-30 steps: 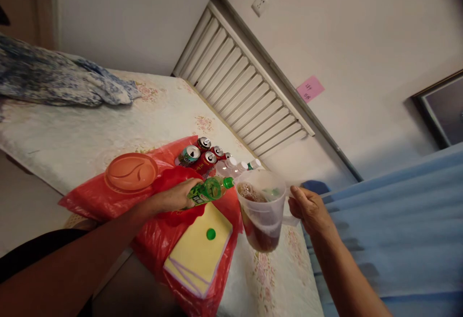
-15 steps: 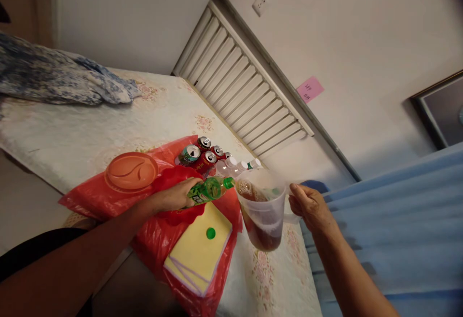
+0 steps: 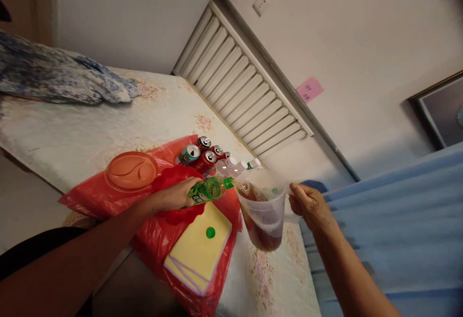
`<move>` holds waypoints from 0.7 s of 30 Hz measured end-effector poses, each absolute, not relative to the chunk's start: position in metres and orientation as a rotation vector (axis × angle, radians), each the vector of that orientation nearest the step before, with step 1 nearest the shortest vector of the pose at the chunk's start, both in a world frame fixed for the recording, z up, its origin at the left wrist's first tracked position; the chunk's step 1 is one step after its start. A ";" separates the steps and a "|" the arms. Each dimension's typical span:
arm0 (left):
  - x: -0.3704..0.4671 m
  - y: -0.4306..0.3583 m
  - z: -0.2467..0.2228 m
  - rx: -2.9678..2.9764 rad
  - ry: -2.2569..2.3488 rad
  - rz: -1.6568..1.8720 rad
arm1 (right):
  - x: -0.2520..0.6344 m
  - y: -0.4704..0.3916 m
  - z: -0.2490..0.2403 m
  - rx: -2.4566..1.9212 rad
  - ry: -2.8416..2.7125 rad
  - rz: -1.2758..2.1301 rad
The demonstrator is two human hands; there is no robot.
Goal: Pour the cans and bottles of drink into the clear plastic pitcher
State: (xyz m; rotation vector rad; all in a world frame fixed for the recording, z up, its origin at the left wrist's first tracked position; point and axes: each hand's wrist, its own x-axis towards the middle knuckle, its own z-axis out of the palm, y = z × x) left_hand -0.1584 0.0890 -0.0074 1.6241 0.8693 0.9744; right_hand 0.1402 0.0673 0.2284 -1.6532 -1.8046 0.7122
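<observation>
My left hand [image 3: 179, 195] is wrapped round a green bottle [image 3: 206, 190], which lies nearly on its side with its mouth at the pitcher's rim. My right hand [image 3: 306, 203] grips the handle of a clear plastic pitcher [image 3: 264, 220], tilted toward the bottle and holding brown liquid with some bubbles. Beneath the bottle is a red scalloped dish [image 3: 170, 177]. A green cap [image 3: 210, 232] rests on folded yellow cloths [image 3: 198, 254], on a red plastic sheet [image 3: 148, 249]. To the left sits an orange round container [image 3: 132, 171].
Several drink cans [image 3: 190, 154] and clear bottles [image 3: 227, 165] stand behind the pitcher. A patterned cloth [image 3: 72, 78] lies at the far left of the floral tablecloth [image 3: 170, 109]. Beyond is a radiator [image 3: 242, 80]; a blue curtain [image 3: 394, 215] hangs at the right.
</observation>
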 end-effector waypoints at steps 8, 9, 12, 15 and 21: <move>-0.158 0.091 -0.011 1.631 0.885 0.986 | 0.137 0.066 0.231 -1.656 -1.810 0.724; -0.158 0.091 -0.012 1.632 0.882 0.989 | 0.137 0.066 0.231 -1.660 -1.805 0.725; -0.158 0.093 -0.016 1.629 0.875 0.985 | 0.138 0.067 0.231 -1.670 -1.806 0.715; -0.158 0.093 -0.018 1.620 0.885 0.971 | 0.141 0.067 0.230 -1.676 -1.809 0.707; -0.157 0.093 -0.018 1.638 0.888 0.994 | 0.139 0.067 0.232 -1.691 -1.819 0.697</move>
